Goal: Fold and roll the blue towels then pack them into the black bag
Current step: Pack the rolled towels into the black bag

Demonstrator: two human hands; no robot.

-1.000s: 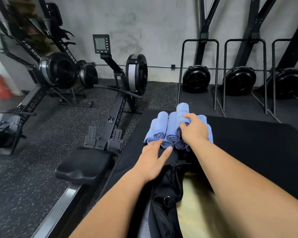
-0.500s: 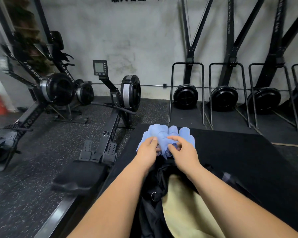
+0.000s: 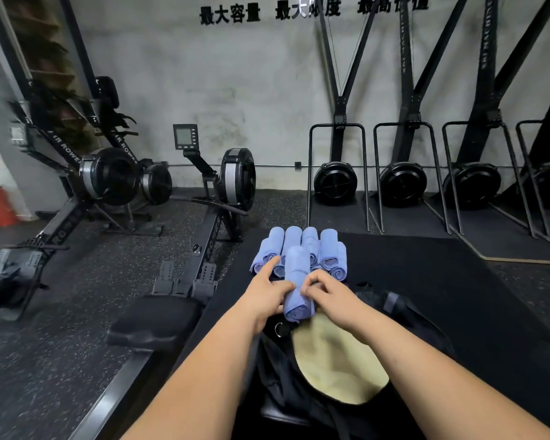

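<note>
Both hands are on one rolled towel (image 3: 297, 281). Your left hand (image 3: 262, 296) grips its left side, index finger stretched toward the pile, and your right hand (image 3: 329, 295) pinches its right side with curled fingers. That puts the two hands close together, clamped on the same roll, and its near end hangs right over the mouth of the black bag (image 3: 275, 360).

The bag lies open toward the near edge of the black mat (image 3: 442, 296), pale lining showing and nothing blue visible inside. Just beyond the roll, the stack of rolled towels (image 3: 329, 249) sits by the mat's far left corner, ends facing you.

By the look of it, folding and rolling are finished and packing is only starting. Your next move calls for drawing this roll back and down into the opening, laid along the lining, without letting the wrap loosen. A rowing machine (image 3: 223, 192) stands off the mat's left edge.
</note>
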